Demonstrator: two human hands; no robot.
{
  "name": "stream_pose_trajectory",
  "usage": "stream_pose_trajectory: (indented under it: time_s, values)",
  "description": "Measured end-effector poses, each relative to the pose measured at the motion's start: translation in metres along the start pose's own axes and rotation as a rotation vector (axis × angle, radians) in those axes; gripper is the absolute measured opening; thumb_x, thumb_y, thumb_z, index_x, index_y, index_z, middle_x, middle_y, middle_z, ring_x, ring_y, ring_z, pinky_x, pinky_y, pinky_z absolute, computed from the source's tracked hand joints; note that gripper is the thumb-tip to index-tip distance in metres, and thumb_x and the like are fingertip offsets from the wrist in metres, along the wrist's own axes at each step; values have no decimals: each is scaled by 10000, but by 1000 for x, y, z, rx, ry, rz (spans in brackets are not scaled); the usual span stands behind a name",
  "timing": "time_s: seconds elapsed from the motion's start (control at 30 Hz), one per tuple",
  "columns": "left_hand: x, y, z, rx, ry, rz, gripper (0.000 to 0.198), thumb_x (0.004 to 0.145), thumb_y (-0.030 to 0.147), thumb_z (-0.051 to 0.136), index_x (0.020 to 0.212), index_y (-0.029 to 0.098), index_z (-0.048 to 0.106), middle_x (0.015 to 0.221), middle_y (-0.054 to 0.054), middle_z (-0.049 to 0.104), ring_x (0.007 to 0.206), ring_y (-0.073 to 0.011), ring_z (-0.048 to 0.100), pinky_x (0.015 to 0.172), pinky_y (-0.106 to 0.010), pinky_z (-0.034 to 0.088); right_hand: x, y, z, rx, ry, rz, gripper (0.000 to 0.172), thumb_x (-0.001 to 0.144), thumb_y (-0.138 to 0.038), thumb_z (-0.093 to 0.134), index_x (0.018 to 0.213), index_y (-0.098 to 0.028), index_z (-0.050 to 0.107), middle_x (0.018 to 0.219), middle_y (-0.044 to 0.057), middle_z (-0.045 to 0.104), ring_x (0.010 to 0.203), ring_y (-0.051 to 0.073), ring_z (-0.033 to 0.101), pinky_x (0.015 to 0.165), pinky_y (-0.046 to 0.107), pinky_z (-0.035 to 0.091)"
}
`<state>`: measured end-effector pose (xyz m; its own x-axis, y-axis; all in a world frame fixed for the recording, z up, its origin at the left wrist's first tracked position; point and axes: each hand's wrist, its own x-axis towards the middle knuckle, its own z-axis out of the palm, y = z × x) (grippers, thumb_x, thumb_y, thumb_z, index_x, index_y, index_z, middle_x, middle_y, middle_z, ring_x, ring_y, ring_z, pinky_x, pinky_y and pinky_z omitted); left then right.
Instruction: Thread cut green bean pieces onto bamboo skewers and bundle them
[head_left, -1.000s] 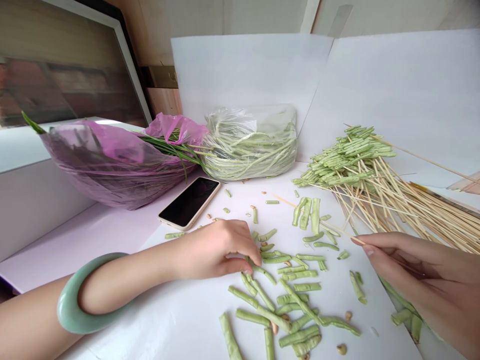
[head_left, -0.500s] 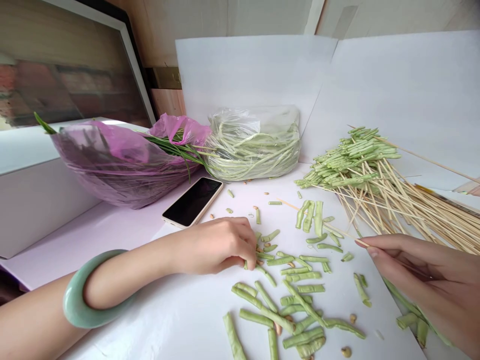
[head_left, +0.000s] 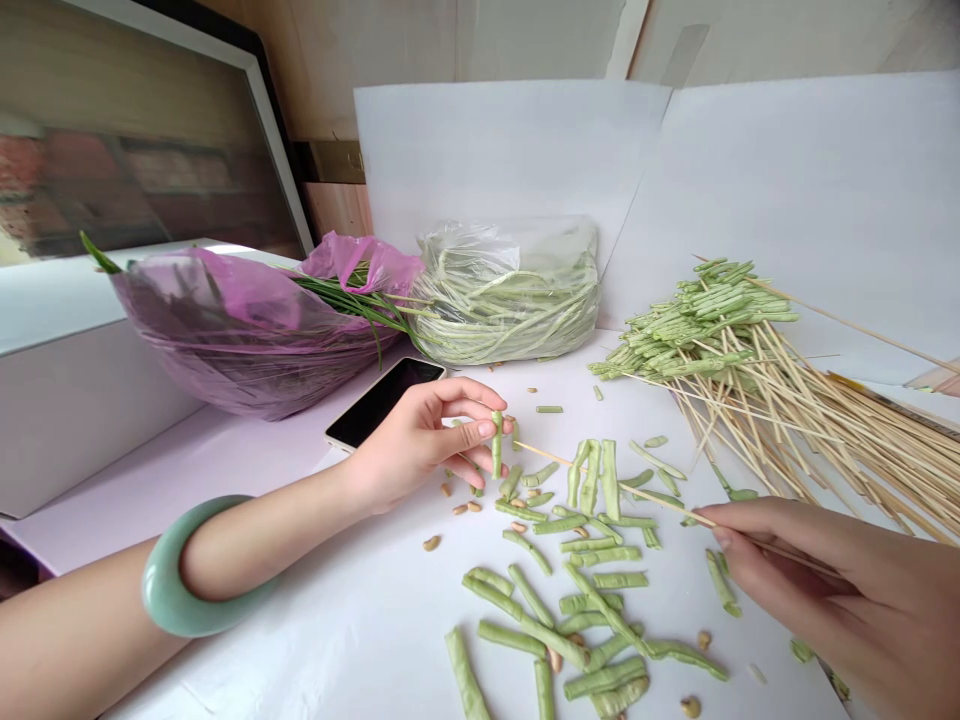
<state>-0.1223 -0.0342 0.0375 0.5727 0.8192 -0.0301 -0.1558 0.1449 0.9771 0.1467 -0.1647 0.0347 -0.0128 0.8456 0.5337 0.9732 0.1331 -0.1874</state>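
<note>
**A:** Where's the left hand (head_left: 420, 440)?

**B:** Just right of centre, over the edge of a phone (head_left: 382, 400). Its thumb and fingertips pinch a short green bean piece (head_left: 496, 445), which stands upright, and the other fingers curl loosely.

**A:** And the right hand (head_left: 795, 570)?

**B:** Lower right, fingers pressed together, pinching a thin bamboo skewer (head_left: 615, 490). The skewer reaches left across the loose bean pieces (head_left: 570, 550), and its tip sits just beside the upright piece.

**A:** What could go wrong from here?

**B:** I'd watch that tip. It looks fine, though it's too small to tell how sharp it is. A slip could jab the left fingers, since they're so close. Hard pressure could also split the soft bean piece and shed more loose seeds (head_left: 431, 543) onto the white worktop (head_left: 315, 650).

**A:** Anything else at risk?

**B:** The heap of skewers (head_left: 772, 400) at the upper right, with beans packed along their ends. A careless sweep of the right arm could knock it and scatter them.
</note>
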Motion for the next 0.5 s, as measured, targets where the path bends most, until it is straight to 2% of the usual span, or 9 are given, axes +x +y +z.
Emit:
stream_pose_trajectory:
  time_s: [0.13, 0.3, 0.43, 0.5]
  values:
    - [0, -1, 2, -21, -12, -7, 312, 711, 269, 780, 933, 132, 608, 801, -22, 672, 586, -160, 691, 458, -220, 566, 1, -8, 0, 44, -31, -37, 343, 905, -443, 407, 734, -261, 643, 514, -53, 569, 373, 89, 484, 402, 215, 363]
    - [1, -4, 1, -37, -30, 18, 273, 708, 234, 783, 900, 115, 631, 825, -35, 696, 572, -125, 678, 493, -209, 575, 3, 5, -1, 112, -51, -225, 179, 843, -364, 524, 777, -278, 666, 541, -66, 609, 354, 81, 503, 345, 158, 373]
    - [1, -6, 0, -47, -49, 50, 247, 703, 161, 779, 908, 117, 647, 848, -30, 699, 611, -117, 682, 544, -214, 594, 1, 1, 1, 67, -31, -102, 298, 896, -432, 446, 771, -263, 657, 530, -54, 579, 369, 82, 488, 370, 178, 370]
    - [1, -6, -1, -52, -53, 53, 244, 703, 143, 775, 911, 115, 651, 849, -28, 697, 619, -115, 681, 550, -215, 598, -1, -3, 2, 51, 1, -94, 285, 902, -437, 450, 785, -270, 649, 529, -62, 578, 375, 79, 496, 372, 181, 358]
